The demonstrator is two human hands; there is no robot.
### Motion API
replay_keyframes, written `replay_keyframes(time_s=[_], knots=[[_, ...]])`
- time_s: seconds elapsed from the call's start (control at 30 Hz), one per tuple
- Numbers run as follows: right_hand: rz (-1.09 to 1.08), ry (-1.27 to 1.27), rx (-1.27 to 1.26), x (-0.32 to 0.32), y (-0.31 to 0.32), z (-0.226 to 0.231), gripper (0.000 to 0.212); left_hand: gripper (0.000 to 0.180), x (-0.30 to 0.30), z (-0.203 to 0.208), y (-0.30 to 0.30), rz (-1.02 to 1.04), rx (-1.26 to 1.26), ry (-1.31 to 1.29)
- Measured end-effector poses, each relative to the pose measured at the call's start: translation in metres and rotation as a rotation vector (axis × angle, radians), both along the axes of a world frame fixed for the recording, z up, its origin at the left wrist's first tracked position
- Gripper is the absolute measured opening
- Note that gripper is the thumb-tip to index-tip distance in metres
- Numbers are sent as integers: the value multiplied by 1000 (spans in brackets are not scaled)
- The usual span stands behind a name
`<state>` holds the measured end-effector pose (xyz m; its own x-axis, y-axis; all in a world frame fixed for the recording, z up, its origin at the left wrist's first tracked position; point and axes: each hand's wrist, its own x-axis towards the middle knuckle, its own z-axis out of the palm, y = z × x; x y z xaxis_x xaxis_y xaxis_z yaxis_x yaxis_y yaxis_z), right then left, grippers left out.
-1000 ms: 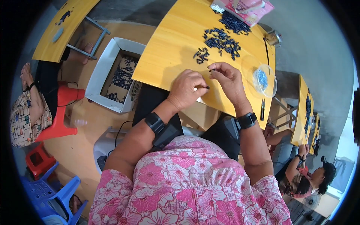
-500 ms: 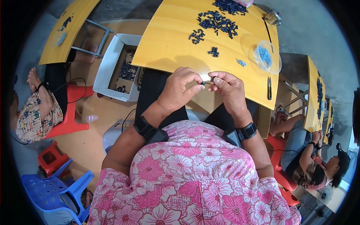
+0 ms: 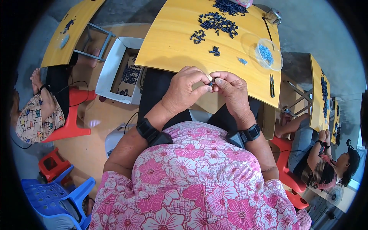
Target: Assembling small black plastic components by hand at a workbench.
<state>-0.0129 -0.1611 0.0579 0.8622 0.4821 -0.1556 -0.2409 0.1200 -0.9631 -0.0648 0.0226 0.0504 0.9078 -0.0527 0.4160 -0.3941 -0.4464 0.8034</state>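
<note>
Table: yellow table (image 3: 172, 42) carries a heap of dark parts (image 3: 216, 22), a small cluster (image 3: 214, 50) nearer the edge, a clear bowl (image 3: 268, 53) of blue bits, black snips (image 3: 271, 79) at the right.
Floor left: white box (image 3: 115, 73) holding more dark parts.
Obstruction: nothing covers the hands; both meet over the near table edge.
Left hand (image 3: 184, 90): fingers curled, thumb and forefinger pinching a small dark part (image 3: 211, 82).
Right hand (image 3: 232, 92): fingertips pressed to the same part from the other side, wrist bent inward.
</note>
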Motion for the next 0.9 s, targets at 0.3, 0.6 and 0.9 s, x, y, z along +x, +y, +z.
replay_keyframes(time_s=[0.3,0.6,0.9], knots=[[13,-70,-38,-2,0,7,19,11,-2,-1,-1,30,-16,-2],[7,-142,-41,-4,-1,3,19,12,-5,0,-2,40,-15,-13],[18,-280,-136,-6,0,10,18,11,-7,1,-3,49,-14,-27]])
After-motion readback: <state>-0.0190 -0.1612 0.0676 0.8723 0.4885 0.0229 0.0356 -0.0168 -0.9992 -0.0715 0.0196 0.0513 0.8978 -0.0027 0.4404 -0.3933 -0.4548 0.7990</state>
